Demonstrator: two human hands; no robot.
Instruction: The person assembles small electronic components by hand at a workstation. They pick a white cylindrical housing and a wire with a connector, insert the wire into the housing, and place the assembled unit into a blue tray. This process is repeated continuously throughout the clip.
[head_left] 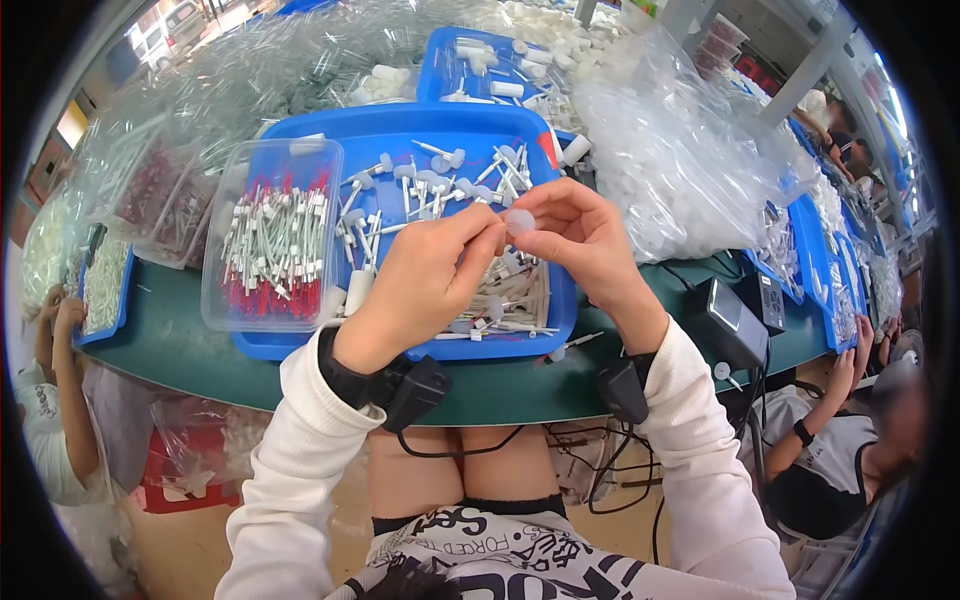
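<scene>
In the head view, the right hand [590, 240] pinched a small round whitish piece [519, 222] over the blue tray [400, 120]. Just left, the left hand [425, 280] had its fingertips closed together, their hold unclear. A clear box [213, 275] stood at the tray's left, holding red-and-white parts [280, 240].

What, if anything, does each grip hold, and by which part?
The right grip holds a translucent round piece, seemingly by its rim; whether the left grip pinches anything cannot be told.
</scene>
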